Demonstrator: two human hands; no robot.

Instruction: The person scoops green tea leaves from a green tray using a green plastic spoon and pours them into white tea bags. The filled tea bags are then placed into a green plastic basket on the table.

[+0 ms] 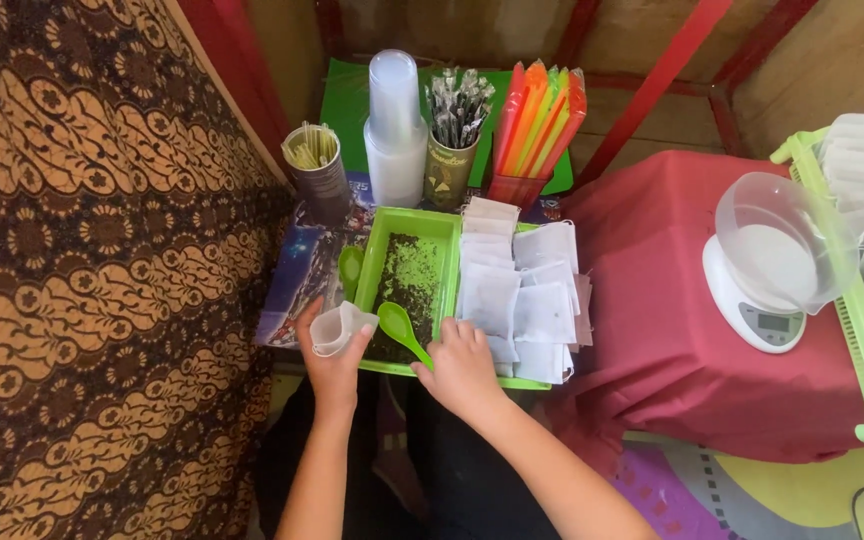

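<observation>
1. Left hand [335, 362] is clamped around a small clear plastic cup [340, 328], tilted and held over the near-left corner of the green tray [430, 222].
2. Right hand [463, 365] is closed on the handle of a green spoon [401, 328]; the bowl points left, just beside the cup's mouth.
3. Loose dark tea leaves [410, 280] lie in the tray just beyond both hands.
4. Risk: the cup is tilted and soft, so a hard squeeze or a missed pour would likely drop leaves off the tray edge onto the lap.
5. Risk: the right wrist sits touching the white filter bags [524, 300] (loosely stacked), so a sweep could knock them off the tray.
6. Risk: the scale [764, 300] with its clear bowl, well right of the right hand, sits on draped red cloth near the edge; a tug could tip it.
7. Counts: 1 cup in hand, 2 green spoons (second one [350, 266] beyond the left hand), 1 tray of leaves, 1 scale. Bags: too overlapped to count exactly.
</observation>
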